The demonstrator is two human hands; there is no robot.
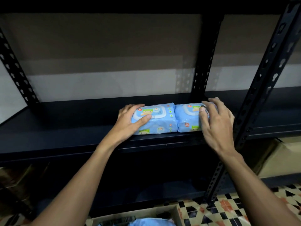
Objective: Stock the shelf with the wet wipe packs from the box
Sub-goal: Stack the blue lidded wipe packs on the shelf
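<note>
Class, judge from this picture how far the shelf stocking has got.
Done: left wet wipe pack and right wet wipe pack lie side by side on the shelf. In hand: the left hand grips the left one; the right hand is over the right one, grip unclear. Left: the box holds at least one more blue pack.

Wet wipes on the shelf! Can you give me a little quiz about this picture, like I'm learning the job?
1. True or false: the left pack and the right pack touch each other on the shelf.
2. What does the left hand grip? A) the left pack B) the shelf post C) nothing
3. Fill in: more blue wipes wait lower down in the ___.
Key: 1 true; 2 A; 3 box.
</note>
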